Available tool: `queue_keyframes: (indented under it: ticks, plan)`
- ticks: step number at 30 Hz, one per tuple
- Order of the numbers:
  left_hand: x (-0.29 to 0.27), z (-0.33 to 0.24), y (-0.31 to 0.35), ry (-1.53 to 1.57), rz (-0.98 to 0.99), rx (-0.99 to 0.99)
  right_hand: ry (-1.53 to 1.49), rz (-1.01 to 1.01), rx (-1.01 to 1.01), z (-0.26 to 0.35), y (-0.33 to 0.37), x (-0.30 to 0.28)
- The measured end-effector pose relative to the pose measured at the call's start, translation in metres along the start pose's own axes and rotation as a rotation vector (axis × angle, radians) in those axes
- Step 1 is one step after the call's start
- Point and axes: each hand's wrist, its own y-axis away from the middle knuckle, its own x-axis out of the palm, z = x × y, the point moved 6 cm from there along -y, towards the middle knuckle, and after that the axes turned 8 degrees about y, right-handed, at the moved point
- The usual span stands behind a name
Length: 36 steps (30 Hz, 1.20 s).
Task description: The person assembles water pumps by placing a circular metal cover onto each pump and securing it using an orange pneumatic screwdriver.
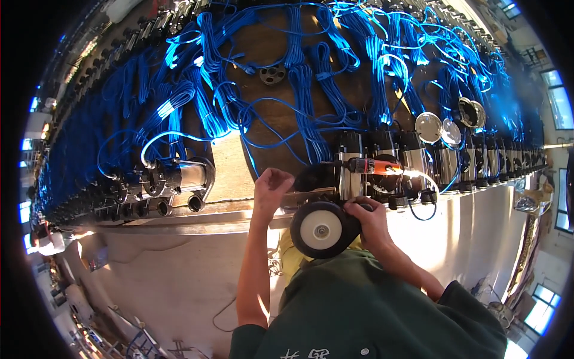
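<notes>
My right hand (372,222) grips the side of a round black part with a cream disc (320,230) and a metal centre. The part is at the table's near edge, in front of my body. My left hand (274,188) is raised just left of a dark rounded object (315,178), its fingers curled in a pinch. Whatever those fingertips hold, if anything, is too small to make out. Beyond my right hand, an orange and black power screwdriver (376,166) lies across shiny metal cylinders (351,149).
Bundles of blue cable (308,102) cover much of the brown tabletop (269,125). A row of shiny cylindrical units (466,158) runs along the right edge. Another assembled unit (191,176) lies at left. Round metal covers (428,127) and a holed disc (272,75) lie farther back.
</notes>
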Motion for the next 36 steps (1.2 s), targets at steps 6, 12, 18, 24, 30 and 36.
queue_keyframes:
  ticks: [6,12,18,24,30,36]
  plan:
    - [-0.001,0.043,-0.026,-0.721,0.034,0.084,-0.086,0.013,0.085,-0.003,0.013,-0.007]
    - [-0.006,-0.014,-0.006,-0.509,-0.076,0.349,-0.078,0.035,0.022,-0.004,0.013,-0.007]
    - [-0.018,-0.051,0.071,0.198,-0.131,-0.061,0.034,0.116,-0.088,-0.001,0.01,-0.018]
    - [0.0,-0.092,0.143,0.269,-0.228,0.13,0.472,-0.045,-0.472,0.025,0.027,-0.042]
    - [0.087,-0.127,0.19,-0.972,0.16,0.656,0.61,0.023,-0.584,0.03,0.024,-0.052]
    - [0.098,-0.116,0.189,-1.033,0.282,0.703,0.58,0.166,-0.521,0.028,0.024,-0.048]
